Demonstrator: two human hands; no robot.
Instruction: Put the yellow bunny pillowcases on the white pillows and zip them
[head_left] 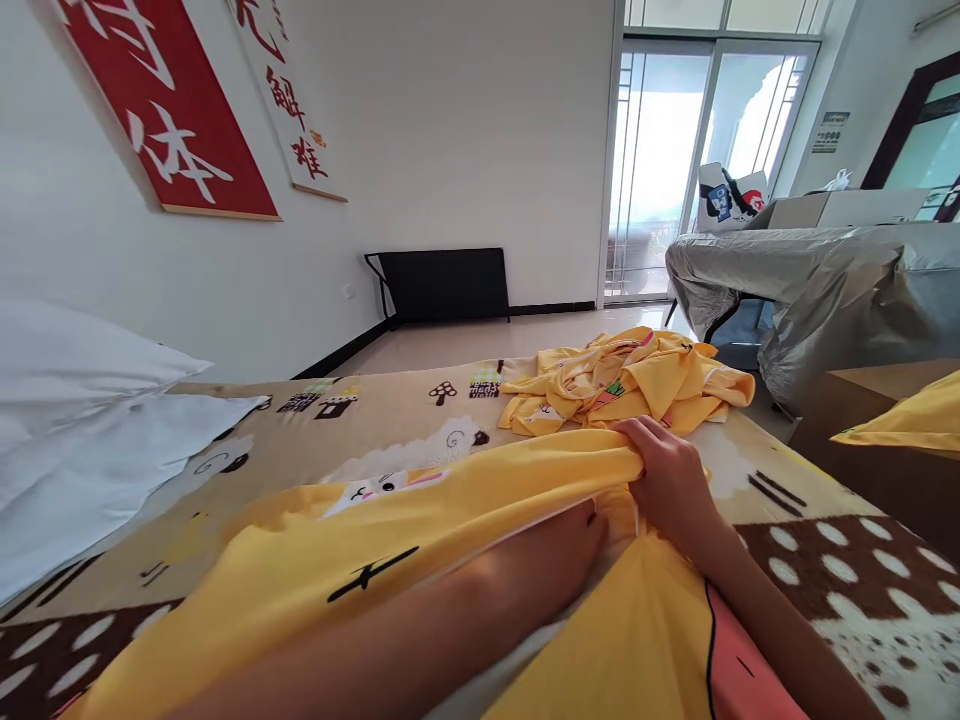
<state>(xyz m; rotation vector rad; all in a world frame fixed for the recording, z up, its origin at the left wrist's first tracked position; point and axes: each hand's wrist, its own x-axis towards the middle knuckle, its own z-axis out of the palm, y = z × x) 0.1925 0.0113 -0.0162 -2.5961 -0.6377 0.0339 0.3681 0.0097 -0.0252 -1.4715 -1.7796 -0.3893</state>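
A yellow pillowcase with a cartoon rabbit print is stretched out in front of me, over the bed. My right hand is closed on its far edge, with the fabric bunched between thumb and fingers. My left hand reaches in under the upper layer, close beside the right one. It looks curled against the cloth, though its fingers are largely hidden. Another part of the yellow cloth, with a pink patch, hangs toward me below my right hand.
Crumpled yellow printed fabric lies at the bed's far edge. A white pillow is at the left on the patterned blanket. On the right are a cardboard box, a yellow cloth corner and a plastic-covered table.
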